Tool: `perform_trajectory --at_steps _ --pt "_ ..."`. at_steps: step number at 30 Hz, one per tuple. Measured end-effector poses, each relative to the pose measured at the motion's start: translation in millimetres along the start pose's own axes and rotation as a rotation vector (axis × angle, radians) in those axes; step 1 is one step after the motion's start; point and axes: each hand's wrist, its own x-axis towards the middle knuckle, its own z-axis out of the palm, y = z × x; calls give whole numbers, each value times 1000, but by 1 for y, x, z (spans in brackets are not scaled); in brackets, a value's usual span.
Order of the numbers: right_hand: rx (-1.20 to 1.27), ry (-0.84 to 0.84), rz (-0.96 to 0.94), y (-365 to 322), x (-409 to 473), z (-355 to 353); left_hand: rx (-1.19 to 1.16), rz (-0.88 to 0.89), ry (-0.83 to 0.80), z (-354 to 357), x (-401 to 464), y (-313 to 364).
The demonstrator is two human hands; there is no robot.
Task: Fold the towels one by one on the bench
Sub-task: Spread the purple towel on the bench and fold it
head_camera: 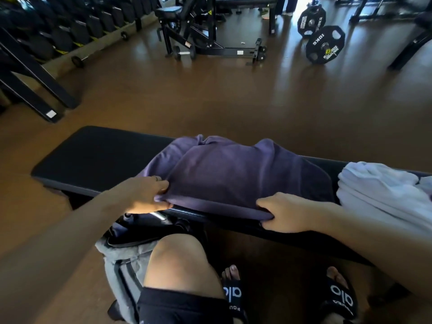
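A purple towel (233, 174) lies across the black padded bench (93, 155), folded over on itself, its near edge hanging just past the bench's front rim. The left hand (145, 195) pinches that edge at its left corner, fingers curled on top and thumb beneath the fabric. The right hand (287, 211) grips the same edge at the other corner, fingers curled round the fold. Between the 2 hands the cloth runs taut and straight; beyond them it is soft, plush terry, bunched into rounded humps at the far side. Just outside the right hand sits a heap of white towels (378, 190), limp and creased. Below the left hand a grey bag (121, 260) rests on the smooth brown floor (210, 94).
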Motion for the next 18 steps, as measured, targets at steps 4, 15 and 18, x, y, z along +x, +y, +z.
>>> perform_trajectory --at_steps 4,15,18 --pt "43 -243 91 -8 5 -30 -486 -72 129 -20 7 -6" --pt "-93 402 136 -40 119 -15 -192 -93 322 -24 113 23" --pt "-89 381 205 -34 133 3 -309 -115 206 -14 136 17"
